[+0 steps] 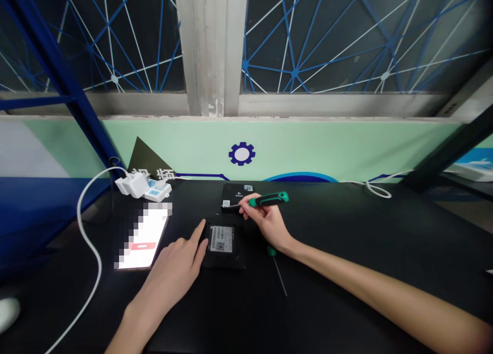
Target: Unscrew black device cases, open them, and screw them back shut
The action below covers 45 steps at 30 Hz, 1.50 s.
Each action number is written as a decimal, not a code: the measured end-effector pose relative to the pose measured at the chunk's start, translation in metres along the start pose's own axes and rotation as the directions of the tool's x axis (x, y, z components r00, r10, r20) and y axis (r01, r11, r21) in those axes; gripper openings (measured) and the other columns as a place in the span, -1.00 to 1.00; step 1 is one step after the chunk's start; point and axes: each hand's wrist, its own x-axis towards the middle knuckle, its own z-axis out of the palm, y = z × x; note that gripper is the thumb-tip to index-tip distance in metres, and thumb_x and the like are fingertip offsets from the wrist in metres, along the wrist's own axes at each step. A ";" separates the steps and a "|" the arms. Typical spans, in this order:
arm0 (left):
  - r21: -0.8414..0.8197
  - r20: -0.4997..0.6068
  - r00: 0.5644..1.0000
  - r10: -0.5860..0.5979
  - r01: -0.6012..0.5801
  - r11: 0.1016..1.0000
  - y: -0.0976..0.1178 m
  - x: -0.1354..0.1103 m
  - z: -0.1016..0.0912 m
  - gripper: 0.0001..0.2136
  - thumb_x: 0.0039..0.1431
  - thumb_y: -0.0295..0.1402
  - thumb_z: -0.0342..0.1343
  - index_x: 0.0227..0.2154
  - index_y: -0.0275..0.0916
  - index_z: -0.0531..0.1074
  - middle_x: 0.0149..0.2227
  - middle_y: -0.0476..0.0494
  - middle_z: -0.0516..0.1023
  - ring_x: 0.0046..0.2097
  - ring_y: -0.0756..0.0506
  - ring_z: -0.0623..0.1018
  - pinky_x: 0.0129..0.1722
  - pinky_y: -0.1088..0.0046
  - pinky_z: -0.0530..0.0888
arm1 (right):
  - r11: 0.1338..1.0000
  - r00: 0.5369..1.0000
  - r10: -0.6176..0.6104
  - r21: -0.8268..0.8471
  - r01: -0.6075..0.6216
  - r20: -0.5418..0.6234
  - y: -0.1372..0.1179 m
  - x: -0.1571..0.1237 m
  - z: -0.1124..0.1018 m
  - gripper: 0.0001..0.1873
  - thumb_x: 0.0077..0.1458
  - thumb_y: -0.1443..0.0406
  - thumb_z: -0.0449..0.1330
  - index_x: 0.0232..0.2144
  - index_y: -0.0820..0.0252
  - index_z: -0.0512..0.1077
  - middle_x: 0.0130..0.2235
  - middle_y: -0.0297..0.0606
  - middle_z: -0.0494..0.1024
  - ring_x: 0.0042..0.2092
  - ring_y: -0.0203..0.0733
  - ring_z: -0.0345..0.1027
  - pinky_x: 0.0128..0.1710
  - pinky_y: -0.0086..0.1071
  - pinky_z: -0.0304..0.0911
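A small black box with a white label point(222, 243) lies flat on the black table point(346, 251). My left hand point(175, 269) rests on the table at its left edge, forefinger stretched along the box's top left corner, thumb touching its side. My right hand point(265, 220) is closed on a green-and-black screwdriver point(265, 199), held almost level, its metal tip pointing left just beyond the box's far edge. A second black box point(235, 194) lies behind the tip.
A lit phone point(143, 238) lies left of the box. Behind it sit a white power strip with a plug point(142, 187) and a white cable point(87, 241) curving toward me. A thin green-tipped screwdriver point(278, 269) lies under my right wrist. A green wall panel stands behind the table.
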 end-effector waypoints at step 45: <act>-0.038 -0.004 1.000 -0.012 0.012 0.999 -0.004 0.000 0.003 -0.46 0.43 -0.10 -0.31 0.41 -0.06 -0.03 -0.39 -0.13 0.52 -0.33 -0.23 0.58 -0.35 0.37 0.37 | 0.983 0.990 0.012 -0.181 0.013 0.139 -0.007 -0.004 -0.003 -0.80 0.19 0.17 0.21 -0.32 0.20 0.49 -0.39 -0.27 0.56 -0.33 -0.18 0.42 -0.26 -0.32 0.26</act>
